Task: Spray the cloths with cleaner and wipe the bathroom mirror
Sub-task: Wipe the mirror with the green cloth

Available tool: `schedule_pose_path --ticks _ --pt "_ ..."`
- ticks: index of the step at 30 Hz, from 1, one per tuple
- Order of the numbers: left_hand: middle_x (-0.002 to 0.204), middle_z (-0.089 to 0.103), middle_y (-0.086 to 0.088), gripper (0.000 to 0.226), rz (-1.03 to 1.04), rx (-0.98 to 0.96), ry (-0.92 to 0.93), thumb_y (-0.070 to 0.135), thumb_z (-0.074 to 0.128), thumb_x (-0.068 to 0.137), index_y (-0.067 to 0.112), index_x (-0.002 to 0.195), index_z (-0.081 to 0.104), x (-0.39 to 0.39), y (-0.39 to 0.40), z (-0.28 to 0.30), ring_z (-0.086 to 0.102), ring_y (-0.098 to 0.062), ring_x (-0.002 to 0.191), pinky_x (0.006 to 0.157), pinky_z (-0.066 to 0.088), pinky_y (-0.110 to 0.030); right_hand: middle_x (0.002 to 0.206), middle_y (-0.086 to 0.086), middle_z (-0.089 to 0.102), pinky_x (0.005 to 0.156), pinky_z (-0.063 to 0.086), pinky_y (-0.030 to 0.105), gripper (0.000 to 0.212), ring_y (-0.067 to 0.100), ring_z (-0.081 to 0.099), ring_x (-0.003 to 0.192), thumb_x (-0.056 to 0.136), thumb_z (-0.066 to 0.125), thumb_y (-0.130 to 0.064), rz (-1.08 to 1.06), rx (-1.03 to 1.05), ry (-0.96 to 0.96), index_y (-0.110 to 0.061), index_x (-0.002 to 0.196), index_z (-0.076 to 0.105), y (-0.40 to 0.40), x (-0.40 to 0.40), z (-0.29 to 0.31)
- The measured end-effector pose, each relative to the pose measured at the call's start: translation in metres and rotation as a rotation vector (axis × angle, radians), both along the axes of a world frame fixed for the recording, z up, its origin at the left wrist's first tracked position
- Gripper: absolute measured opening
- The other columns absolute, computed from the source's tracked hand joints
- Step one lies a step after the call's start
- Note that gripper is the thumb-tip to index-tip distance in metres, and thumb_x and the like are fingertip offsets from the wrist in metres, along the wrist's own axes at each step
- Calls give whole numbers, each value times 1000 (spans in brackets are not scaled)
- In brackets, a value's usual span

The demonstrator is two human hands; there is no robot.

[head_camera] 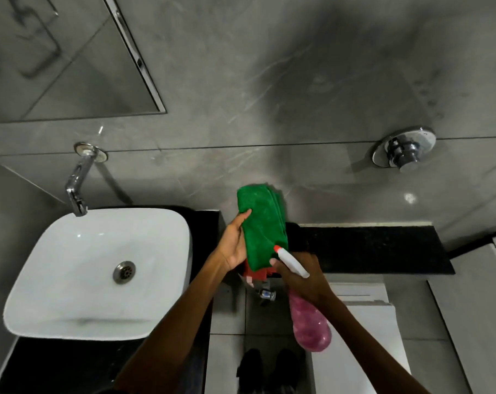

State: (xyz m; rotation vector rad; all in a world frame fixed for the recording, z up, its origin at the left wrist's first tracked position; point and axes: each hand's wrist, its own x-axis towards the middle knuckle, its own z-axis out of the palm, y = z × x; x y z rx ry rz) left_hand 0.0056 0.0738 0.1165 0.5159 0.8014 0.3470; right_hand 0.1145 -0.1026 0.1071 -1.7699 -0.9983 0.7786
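My left hand (235,243) holds a folded green cloth (262,223) upright in front of the grey wall, thumb across its face. A red cloth (255,273) peeks out beneath the green one in the same grip. My right hand (303,275) grips a spray bottle (310,325) of pink liquid. Its white head with a red nozzle (278,249) points at the lower part of the green cloth, almost touching it. The mirror (56,58) hangs on the wall at the upper left, above the basin.
A white basin (42,268) with a wall tap (77,183) sits on a black counter at the left. A black stone ledge (383,248) runs at the right under a chrome flush valve (403,150). A white toilet (363,331) and my feet are below.
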Motion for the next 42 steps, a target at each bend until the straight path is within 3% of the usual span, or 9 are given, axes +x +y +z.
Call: schedule_pose_path --ticks 4,13,22,28,31,33,36,39,42 --pt "122 77 -17 40 1 22 6 36 56 101 8 127 69 1 8 1 77 -32 108 88 64 -46 62 17 68 51 55 49 27 35 66 54 93 75 -24 -4 54 61 -5 76 69 2 -3 -4" --pt "126 75 -16 51 2 18 83 36 54 102 8 144 58 13 2 -6 75 -31 111 92 60 -47 61 0 67 45 46 23 26 11 62 47 92 73 -35 5 26 33 -22 72 64 4 17 -33" --pt "115 80 -12 39 26 -16 89 34 52 102 11 130 66 22 2 -28 80 -30 101 81 65 -43 103 18 71 88 61 51 34 33 72 95 91 76 -8 -289 -19 -39 1 119 61 4 121 -89" --pt "115 81 -13 37 31 -29 109 32 51 103 9 126 68 11 0 -40 80 -30 100 84 62 -44 97 -15 65 85 56 20 60 -5 71 85 92 74 -6 -434 -85 87 -10 146 50 25 153 -107" --pt "113 81 -14 36 52 -33 105 32 52 102 9 124 69 2 -3 -30 80 -30 99 82 62 -44 102 -1 66 74 54 11 66 0 62 81 91 76 -10 -385 -173 82 -14 150 46 27 152 -97" --pt "115 80 -16 42 63 -43 90 32 57 98 7 131 67 -4 -5 -21 80 -32 100 85 62 -47 109 13 67 68 60 30 60 14 67 85 92 74 -10 -474 -193 140 -5 146 47 19 138 -89" --pt "123 76 -20 56 59 -48 76 31 64 90 2 137 64 -20 -4 1 77 -35 106 97 58 -50 128 27 61 98 55 57 50 43 62 117 93 74 -25 -677 -194 -41 1 133 57 -3 86 -77" --pt "127 74 -20 55 59 -49 17 35 63 92 2 136 66 -40 -2 32 75 -35 112 102 56 -50 127 9 63 100 56 50 46 23 64 116 90 66 -47 -365 -20 32 -19 126 61 6 25 -37" --pt "127 75 -20 51 60 2 -76 41 59 96 5 128 73 -67 7 80 75 -34 113 93 62 -46 150 3 59 118 46 45 72 15 57 138 84 66 -68 89 65 619 -26 142 59 63 -10 46"
